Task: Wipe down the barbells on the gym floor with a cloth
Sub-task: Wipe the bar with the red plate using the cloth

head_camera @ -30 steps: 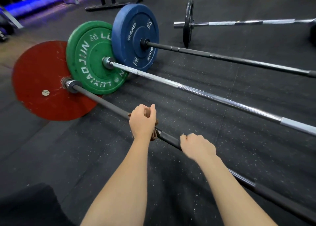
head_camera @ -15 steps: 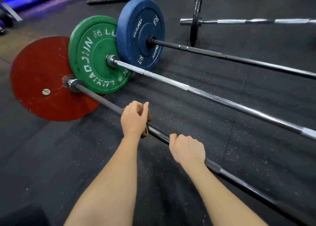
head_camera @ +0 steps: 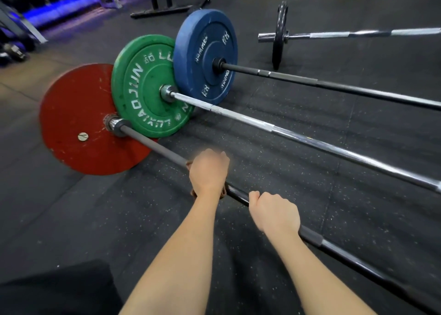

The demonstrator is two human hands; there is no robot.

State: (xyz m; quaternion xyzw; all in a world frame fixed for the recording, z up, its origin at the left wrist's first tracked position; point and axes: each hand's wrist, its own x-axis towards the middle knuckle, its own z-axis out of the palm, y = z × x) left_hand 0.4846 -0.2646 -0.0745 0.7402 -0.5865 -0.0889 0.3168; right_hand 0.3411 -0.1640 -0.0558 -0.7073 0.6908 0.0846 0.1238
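Both hands grip the nearest barbell (head_camera: pixel 152 146), the left hand (head_camera: pixel 208 171) over a cloth (head_camera: pixel 189 164).

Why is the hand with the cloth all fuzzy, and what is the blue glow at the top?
Head view: the left hand gripping the brown cloth is smeared by motion blur, the right hand on the black barbell looks sharper; head view, top left: a blue light strip glows in the background; head view: the chrome barbell shows bright glare.

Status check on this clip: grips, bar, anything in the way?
Left grip wraps brown cloth round the red-plate bar. Right grip clasps the same bar, bare-handed. Nothing blocks the shaft toward the red plate.
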